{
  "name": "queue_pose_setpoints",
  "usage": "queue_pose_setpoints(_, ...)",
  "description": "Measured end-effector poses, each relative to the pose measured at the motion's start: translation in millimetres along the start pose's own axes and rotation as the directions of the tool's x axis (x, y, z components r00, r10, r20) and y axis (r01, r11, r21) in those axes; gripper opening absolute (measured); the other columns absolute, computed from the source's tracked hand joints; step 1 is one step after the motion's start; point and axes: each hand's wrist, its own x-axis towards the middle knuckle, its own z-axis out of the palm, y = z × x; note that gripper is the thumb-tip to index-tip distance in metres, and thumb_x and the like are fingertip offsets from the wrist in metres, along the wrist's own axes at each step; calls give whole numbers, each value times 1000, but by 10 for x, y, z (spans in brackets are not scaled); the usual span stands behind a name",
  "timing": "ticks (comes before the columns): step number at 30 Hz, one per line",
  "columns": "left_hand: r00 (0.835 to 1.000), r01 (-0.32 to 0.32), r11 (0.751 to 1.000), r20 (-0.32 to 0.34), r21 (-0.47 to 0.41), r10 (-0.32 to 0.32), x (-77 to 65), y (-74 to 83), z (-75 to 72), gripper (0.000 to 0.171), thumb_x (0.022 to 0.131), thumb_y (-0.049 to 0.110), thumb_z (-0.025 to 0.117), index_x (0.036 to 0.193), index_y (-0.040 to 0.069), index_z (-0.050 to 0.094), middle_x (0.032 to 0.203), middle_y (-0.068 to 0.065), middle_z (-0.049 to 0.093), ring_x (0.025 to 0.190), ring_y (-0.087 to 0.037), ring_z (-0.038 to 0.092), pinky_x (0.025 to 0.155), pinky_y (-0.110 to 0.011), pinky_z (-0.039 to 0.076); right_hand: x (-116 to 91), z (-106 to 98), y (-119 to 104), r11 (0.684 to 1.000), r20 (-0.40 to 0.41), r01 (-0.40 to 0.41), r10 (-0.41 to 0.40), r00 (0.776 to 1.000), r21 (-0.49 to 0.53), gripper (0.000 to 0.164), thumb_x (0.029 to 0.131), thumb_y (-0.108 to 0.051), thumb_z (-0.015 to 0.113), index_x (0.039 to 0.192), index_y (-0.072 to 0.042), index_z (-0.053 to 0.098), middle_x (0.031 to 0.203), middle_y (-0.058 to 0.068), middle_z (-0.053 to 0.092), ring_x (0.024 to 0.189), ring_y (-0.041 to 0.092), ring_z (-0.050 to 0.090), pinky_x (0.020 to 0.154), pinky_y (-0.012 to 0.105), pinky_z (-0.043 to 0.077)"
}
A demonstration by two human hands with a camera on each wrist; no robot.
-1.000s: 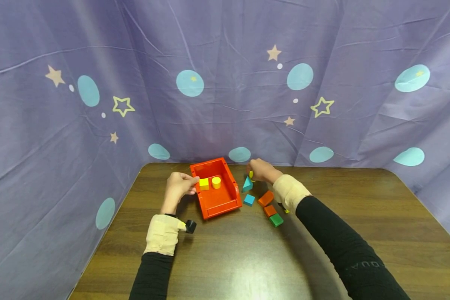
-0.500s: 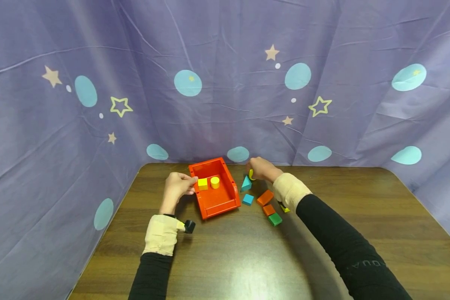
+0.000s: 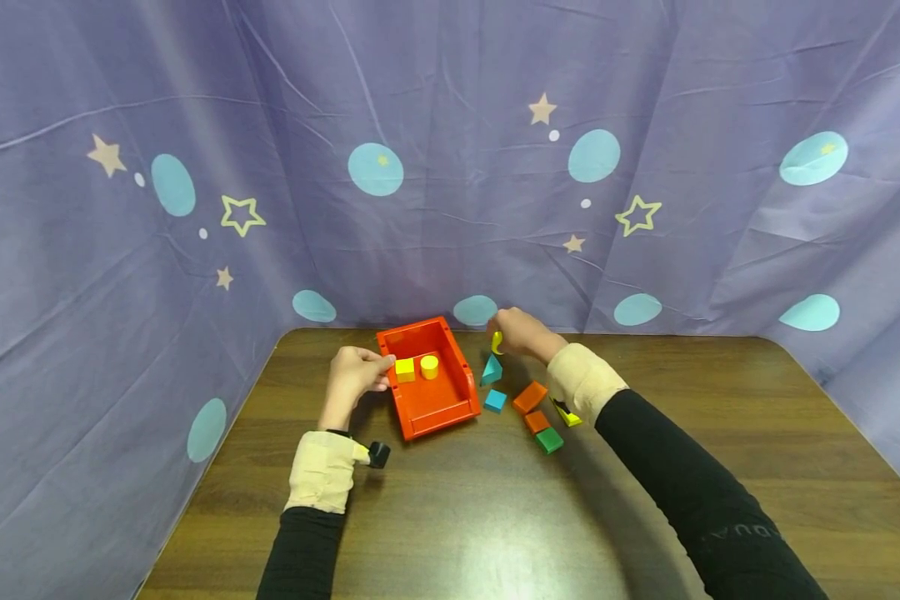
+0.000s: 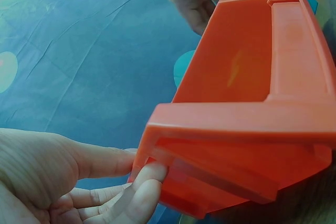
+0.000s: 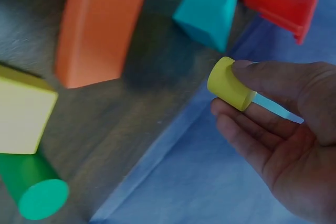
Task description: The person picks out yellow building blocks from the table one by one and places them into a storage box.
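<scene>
My left hand [image 3: 352, 379] pinches the left rim of the red open-topped box [image 3: 438, 408] between thumb and fingers, as the left wrist view shows close up. Inside the box lie a yellow cube [image 3: 405, 370] and a yellow cylinder block [image 3: 429, 367]. Beyond the box's right side, my right hand [image 3: 521, 332] holds a second yellow cylinder block [image 5: 231, 84], its thumb on one side and fingers on the other. Just below that hand in the head view is a blue triangular block [image 3: 491, 370].
Right of the box lie a small blue block [image 3: 495, 401], two orange blocks [image 3: 530, 397] and a green block [image 3: 549, 440]. A yellow block [image 3: 568, 414] is partly hidden by the right wrist. A purple curtain [image 3: 450, 208] hangs at the back edge of the wooden table [image 3: 435, 517].
My right hand has shifted slightly away and to the left with the yellow cylinder block, uncovering more of the yellow block by the wrist. The left hand keeps its grip on the box.
</scene>
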Motion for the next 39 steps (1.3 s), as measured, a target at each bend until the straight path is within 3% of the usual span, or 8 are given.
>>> queue_pose_setpoints(5, 1000, -1, 1000, -2, 2, 1, 2, -3, 0, 31, 94, 12, 73, 107, -15, 67, 62, -1, 64, 47, -5, 62, 61, -32, 66, -14, -127, -114, 999, -31, 18, -17, 999, 27, 26, 81, 4, 78, 107, 0, 76, 107, 15, 76, 102, 34, 71, 88, 40, 62)
queue_pose_setpoints(16, 1000, -9, 999, 8, -52, 10, -12, -4, 1, 28, 94, 9, 72, 104, -17, 67, 59, -1, 63, 46, -5, 62, 59, -31, 65, -48, -305, -415, 993, -69, 50, -43, 997, 106, 26, 84, 0, 74, 110, -1, 75, 107, 13, 75, 91, 25, 67, 79, 32, 58)
queue_pose_setpoints(22, 1000, -20, 998, 12, -67, 21, -6, -14, 0, 28, 94, 8, 72, 103, -18, 67, 58, 0, 63, 45, -5, 61, 58, -32, 65, -71, -361, -567, 989, -78, 60, -50, 996, 137, 26, 87, -1, 75, 113, -3, 75, 116, 12, 75, 101, 26, 67, 86, 36, 59)
queue_pose_setpoints(39, 1000, -15, 999, 6, -43, 15, -7, -3, 5, 28, 94, 9, 72, 103, -17, 67, 58, -1, 63, 44, -4, 61, 60, -34, 66, -97, -253, -950, 975, -102, 105, -87, 991, 196, 23, 90, -5, 75, 114, -4, 74, 108, 10, 75, 88, 18, 64, 75, 26, 57)
